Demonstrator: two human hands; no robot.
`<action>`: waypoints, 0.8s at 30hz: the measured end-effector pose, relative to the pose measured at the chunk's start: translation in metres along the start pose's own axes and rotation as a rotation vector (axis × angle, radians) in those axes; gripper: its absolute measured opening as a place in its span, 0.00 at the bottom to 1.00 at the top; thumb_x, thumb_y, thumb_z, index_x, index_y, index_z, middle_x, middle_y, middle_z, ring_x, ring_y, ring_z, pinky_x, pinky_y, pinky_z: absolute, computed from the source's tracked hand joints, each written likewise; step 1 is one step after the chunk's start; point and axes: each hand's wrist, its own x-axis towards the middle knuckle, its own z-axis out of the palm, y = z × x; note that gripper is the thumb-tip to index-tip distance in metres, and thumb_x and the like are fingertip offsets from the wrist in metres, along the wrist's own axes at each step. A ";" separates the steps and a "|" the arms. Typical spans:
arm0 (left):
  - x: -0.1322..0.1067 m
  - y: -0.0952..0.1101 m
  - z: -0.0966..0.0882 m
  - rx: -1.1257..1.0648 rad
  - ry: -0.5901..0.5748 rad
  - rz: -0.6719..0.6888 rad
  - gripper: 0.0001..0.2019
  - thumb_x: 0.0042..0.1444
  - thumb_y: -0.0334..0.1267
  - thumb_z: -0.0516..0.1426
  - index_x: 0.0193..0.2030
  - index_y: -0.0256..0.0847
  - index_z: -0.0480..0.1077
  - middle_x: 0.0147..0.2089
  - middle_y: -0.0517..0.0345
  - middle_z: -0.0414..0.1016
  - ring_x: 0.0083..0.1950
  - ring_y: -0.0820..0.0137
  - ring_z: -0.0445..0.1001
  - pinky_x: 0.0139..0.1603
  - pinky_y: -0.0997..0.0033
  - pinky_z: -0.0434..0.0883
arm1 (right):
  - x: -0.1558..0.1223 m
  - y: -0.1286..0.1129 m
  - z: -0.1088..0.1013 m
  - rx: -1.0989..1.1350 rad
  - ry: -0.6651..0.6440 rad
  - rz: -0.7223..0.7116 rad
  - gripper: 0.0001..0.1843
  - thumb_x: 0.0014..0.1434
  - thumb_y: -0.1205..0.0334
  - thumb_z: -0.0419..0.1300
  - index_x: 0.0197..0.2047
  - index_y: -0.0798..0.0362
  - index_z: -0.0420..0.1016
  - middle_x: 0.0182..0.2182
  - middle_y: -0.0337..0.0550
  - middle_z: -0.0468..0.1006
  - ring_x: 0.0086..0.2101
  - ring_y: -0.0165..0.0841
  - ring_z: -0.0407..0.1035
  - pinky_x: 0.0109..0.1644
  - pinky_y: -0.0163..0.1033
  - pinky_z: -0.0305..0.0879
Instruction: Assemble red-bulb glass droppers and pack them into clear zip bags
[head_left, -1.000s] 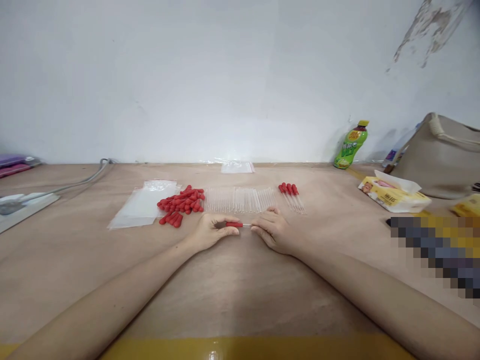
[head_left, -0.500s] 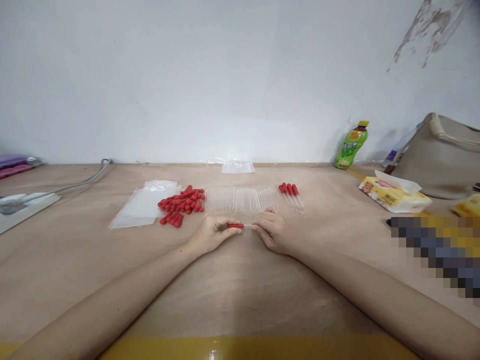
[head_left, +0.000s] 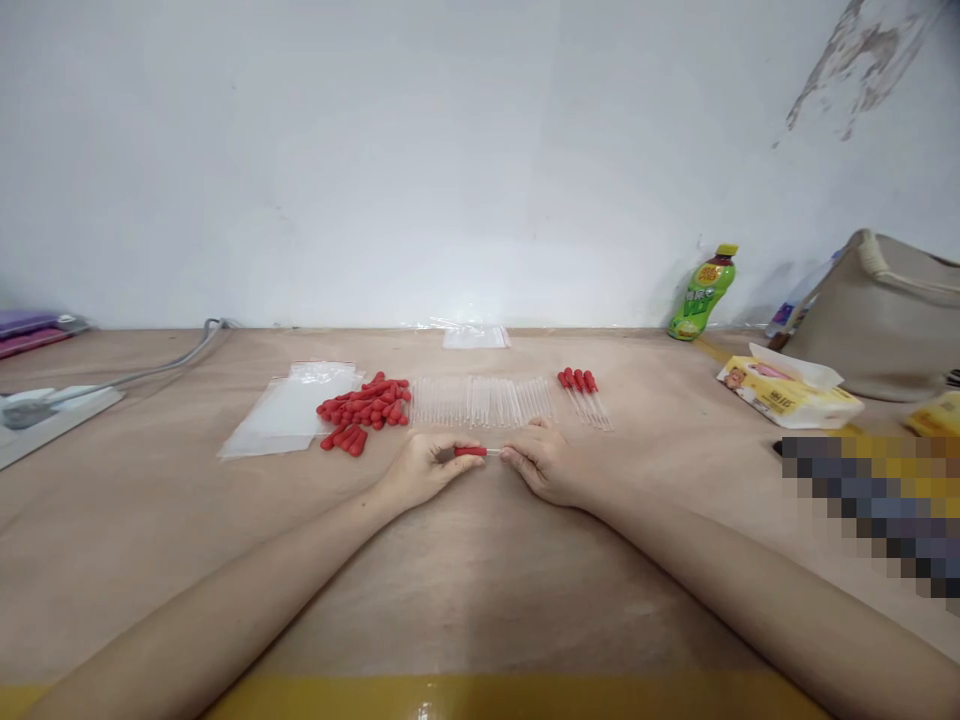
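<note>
Between thumb and fingers, my left hand (head_left: 424, 468) pinches a red rubber dropper bulb (head_left: 471, 452). My right hand (head_left: 546, 465) is closed on a clear glass dropper tube (head_left: 493, 452), whose end meets the open end of the bulb. How deep the tube sits inside the bulb is hidden. Just beyond my hands lies a row of clear tubes (head_left: 480, 402). To its left is a pile of red bulbs (head_left: 367, 402). Several droppers with red bulbs fitted (head_left: 583, 395) lie to the right of the row.
Clear plastic bags (head_left: 274, 415) lie left of the bulbs, and another small bag (head_left: 475, 337) is by the wall. On the right are a green bottle (head_left: 703, 295), a yellow tissue pack (head_left: 787, 390) and a beige bag (head_left: 885, 320). A power strip with a cable (head_left: 60, 405) lies far left.
My right hand has come slightly closer to the left, and less of the tube shows between my fingers and the bulb. Everything else on the table stays where it was.
</note>
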 end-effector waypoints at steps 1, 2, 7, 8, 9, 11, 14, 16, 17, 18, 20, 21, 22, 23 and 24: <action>0.000 -0.001 0.000 0.022 0.004 0.002 0.07 0.51 0.38 0.58 0.35 0.39 0.73 0.33 0.57 0.78 0.34 0.70 0.75 0.36 0.71 0.71 | 0.000 0.000 -0.002 -0.029 -0.013 0.002 0.15 0.62 0.62 0.44 0.28 0.55 0.67 0.23 0.40 0.70 0.28 0.29 0.62 0.38 0.38 0.51; 0.000 -0.001 0.000 0.053 0.010 0.006 0.08 0.51 0.38 0.58 0.36 0.39 0.73 0.34 0.56 0.77 0.35 0.69 0.75 0.38 0.70 0.71 | 0.000 0.000 -0.005 -0.063 -0.028 0.005 0.15 0.62 0.61 0.46 0.29 0.55 0.68 0.24 0.41 0.71 0.29 0.30 0.62 0.38 0.38 0.51; -0.004 -0.003 -0.002 0.196 0.037 0.024 0.18 0.50 0.39 0.59 0.48 0.39 0.67 0.44 0.52 0.74 0.45 0.65 0.72 0.45 0.63 0.69 | -0.003 0.016 -0.022 -0.098 -0.030 0.190 0.13 0.60 0.62 0.48 0.32 0.55 0.72 0.30 0.44 0.71 0.31 0.30 0.63 0.36 0.35 0.54; -0.005 -0.002 -0.003 0.197 0.021 0.026 0.17 0.51 0.38 0.57 0.49 0.39 0.66 0.45 0.51 0.73 0.45 0.65 0.71 0.45 0.64 0.69 | -0.003 0.024 -0.026 -0.093 -0.010 0.272 0.13 0.59 0.62 0.49 0.32 0.56 0.73 0.30 0.45 0.71 0.31 0.30 0.64 0.35 0.34 0.55; -0.006 -0.002 -0.003 0.190 -0.002 0.032 0.16 0.52 0.37 0.56 0.49 0.40 0.66 0.45 0.51 0.72 0.45 0.66 0.71 0.44 0.65 0.70 | -0.003 0.032 -0.031 -0.100 0.016 0.371 0.13 0.58 0.62 0.49 0.31 0.56 0.73 0.30 0.45 0.71 0.31 0.30 0.64 0.35 0.34 0.56; -0.007 -0.001 -0.004 0.164 -0.068 0.048 0.12 0.54 0.35 0.54 0.46 0.40 0.68 0.45 0.52 0.72 0.43 0.68 0.71 0.41 0.68 0.71 | -0.003 0.051 -0.044 -0.155 0.007 0.589 0.14 0.57 0.61 0.50 0.27 0.56 0.73 0.27 0.45 0.72 0.29 0.31 0.65 0.33 0.34 0.56; -0.007 0.000 -0.004 0.137 -0.125 0.057 0.09 0.55 0.33 0.52 0.43 0.39 0.70 0.43 0.52 0.72 0.41 0.70 0.72 0.39 0.70 0.70 | 0.000 0.076 -0.061 -0.283 0.009 0.948 0.17 0.56 0.54 0.48 0.27 0.54 0.74 0.25 0.46 0.74 0.28 0.35 0.67 0.29 0.35 0.54; -0.007 0.000 -0.004 0.136 -0.130 0.052 0.09 0.55 0.34 0.52 0.42 0.39 0.70 0.43 0.52 0.72 0.40 0.70 0.71 0.40 0.70 0.70 | 0.002 0.086 -0.068 -0.364 -0.002 1.100 0.18 0.54 0.52 0.49 0.29 0.53 0.75 0.28 0.49 0.75 0.32 0.38 0.68 0.29 0.36 0.54; -0.006 -0.001 -0.003 0.139 -0.133 0.050 0.09 0.55 0.34 0.52 0.41 0.39 0.70 0.43 0.52 0.72 0.40 0.70 0.71 0.40 0.70 0.70 | 0.003 0.088 -0.068 -0.382 -0.016 1.147 0.18 0.53 0.52 0.49 0.30 0.53 0.76 0.30 0.50 0.76 0.33 0.40 0.69 0.29 0.37 0.54; -0.006 -0.001 -0.003 0.143 -0.139 0.048 0.08 0.55 0.34 0.52 0.41 0.39 0.70 0.42 0.52 0.72 0.41 0.69 0.71 0.41 0.70 0.70 | 0.004 0.089 -0.067 -0.384 -0.029 1.184 0.18 0.53 0.52 0.49 0.30 0.53 0.76 0.32 0.51 0.76 0.34 0.41 0.69 0.29 0.37 0.55; -0.006 -0.002 -0.003 0.149 -0.147 0.046 0.08 0.55 0.34 0.52 0.40 0.39 0.70 0.41 0.53 0.72 0.41 0.69 0.71 0.41 0.69 0.69 | 0.007 0.087 -0.061 -0.361 -0.044 1.228 0.20 0.54 0.51 0.47 0.32 0.53 0.76 0.34 0.52 0.76 0.35 0.42 0.69 0.30 0.38 0.56; -0.006 -0.002 -0.003 0.151 -0.147 0.047 0.08 0.55 0.34 0.52 0.39 0.39 0.71 0.41 0.53 0.72 0.40 0.69 0.71 0.41 0.69 0.69 | 0.009 0.085 -0.056 -0.348 -0.046 1.234 0.21 0.54 0.51 0.46 0.34 0.53 0.76 0.34 0.51 0.76 0.36 0.42 0.69 0.30 0.38 0.57; -0.006 -0.002 -0.003 0.151 -0.146 0.048 0.08 0.55 0.34 0.52 0.39 0.39 0.71 0.40 0.53 0.72 0.40 0.69 0.71 0.40 0.69 0.69 | 0.010 0.083 -0.051 -0.337 -0.047 1.232 0.21 0.55 0.51 0.45 0.35 0.53 0.75 0.34 0.52 0.76 0.36 0.42 0.70 0.31 0.38 0.58; -0.006 -0.002 -0.002 0.151 -0.144 0.048 0.08 0.55 0.34 0.52 0.39 0.39 0.71 0.40 0.53 0.72 0.40 0.69 0.71 0.40 0.70 0.69 | 0.012 0.080 -0.046 -0.334 -0.050 1.221 0.22 0.56 0.51 0.45 0.35 0.53 0.75 0.34 0.52 0.76 0.36 0.42 0.70 0.32 0.39 0.58; -0.006 -0.002 -0.002 0.150 -0.145 0.049 0.08 0.56 0.34 0.52 0.39 0.39 0.71 0.40 0.53 0.72 0.39 0.69 0.71 0.40 0.70 0.69 | 0.014 0.077 -0.040 -0.337 -0.055 1.201 0.22 0.56 0.51 0.44 0.36 0.53 0.75 0.34 0.52 0.76 0.36 0.42 0.70 0.32 0.39 0.59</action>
